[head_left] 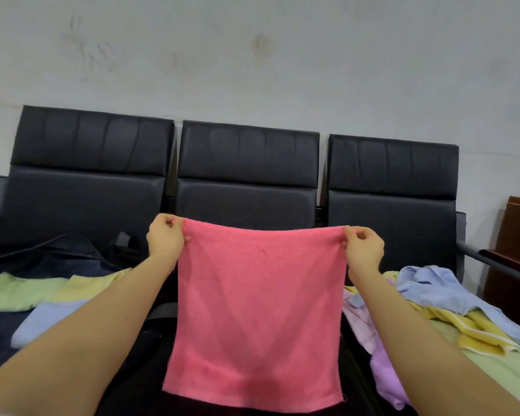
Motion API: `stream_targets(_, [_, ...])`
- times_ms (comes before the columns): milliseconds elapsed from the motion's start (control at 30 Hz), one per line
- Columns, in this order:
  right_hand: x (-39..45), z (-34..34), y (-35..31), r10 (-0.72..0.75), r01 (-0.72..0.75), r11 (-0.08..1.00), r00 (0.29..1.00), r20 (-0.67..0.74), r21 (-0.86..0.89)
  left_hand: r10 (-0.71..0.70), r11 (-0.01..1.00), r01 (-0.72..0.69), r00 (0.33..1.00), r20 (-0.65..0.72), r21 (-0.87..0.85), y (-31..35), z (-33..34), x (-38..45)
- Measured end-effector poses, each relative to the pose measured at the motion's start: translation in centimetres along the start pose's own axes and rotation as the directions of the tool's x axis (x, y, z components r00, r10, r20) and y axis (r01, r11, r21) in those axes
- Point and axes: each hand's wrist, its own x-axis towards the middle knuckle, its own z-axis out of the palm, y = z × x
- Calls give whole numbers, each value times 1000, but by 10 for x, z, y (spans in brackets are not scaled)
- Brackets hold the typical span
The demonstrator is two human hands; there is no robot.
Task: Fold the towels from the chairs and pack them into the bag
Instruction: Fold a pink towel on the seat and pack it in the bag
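Three black padded chairs [246, 175] stood in a row against a pale wall [252, 55]. On the left seat lay a dark blue cloth or bag [57, 259], though I could not tell which, and on top of it a green towel [15, 291], a pale yellow towel [87, 285] just beside that, and a light blue towel [45, 321] nearer the camera. Next came the left hand [165, 237], raised in front of the middle chair, its fingers [170, 222] curled and pinching the upper left corner of a pink towel [257, 310]. That towel hung flat and spread open between both hands, its top edge pulled taut and its lower edge hanging free over the dark middle seat. At its upper right corner the right hand [364, 247] held on, fingers [350, 235] clamped on the cloth. Further right, on the right seat, was a loose heap: a lilac towel [385, 376] touching a yellow towel [478, 331], a rumpled pale blue towel [439, 286] on top, and a light green towel [499, 373] underneath. A brown wooden panel [517, 235] stood at the far right edge
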Motion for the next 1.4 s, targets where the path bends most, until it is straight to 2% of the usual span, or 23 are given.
stream_targets(167, [31,29,-4,20,-27,984,999,44,175,-46,987,47,999,10,-151,5,41,32])
stream_targets(300, [48,44,-22,-40,25,927,999,32,373,59,960,-64,998,-28,-274,31,62,41])
stream_targets(433, [42,39,-25,-114,100,903,993,9,417,135,943,-148,989,-65,-299,33,59,28])
stream_targets(500, [33,32,-15,-127,110,922,992,21,371,148,947,-163,986,-74,-277,25,52,12])
stream_targets(600, [14,15,10,-151,144,966,988,20,215,118,972,-137,987,-105,-192,1,39,-22])
stream_targets(700, [-8,0,34,-173,171,982,985,19,86,67,991,-80,991,-117,-107,-31,26,-53])
stream_targets(800, [-29,-16,61,-121,122,993,991,55,-8,-7,999,10,996,-84,36,-64,15,-78])
stream_targets(1033, [-57,-39,131,-16,15,960,1000,1,-279,-86,894,99,995,-49,437,-123,6,-109])
stream_targets(1133, [-58,-43,139,81,-55,942,995,63,-332,-74,850,63,997,0,523,-136,8,-106])
stream_targets(1200, [-55,-43,140,127,-81,938,985,115,-338,-26,811,-11,998,55,585,-142,12,-98])
stream_targets(1333, [-42,-34,143,-32,66,920,995,93,-386,82,707,-173,983,164,685,-149,28,-73])
stream_targets(1400, [-35,-23,149,-21,53,912,996,83,-407,117,654,-231,972,205,720,-155,39,-59])
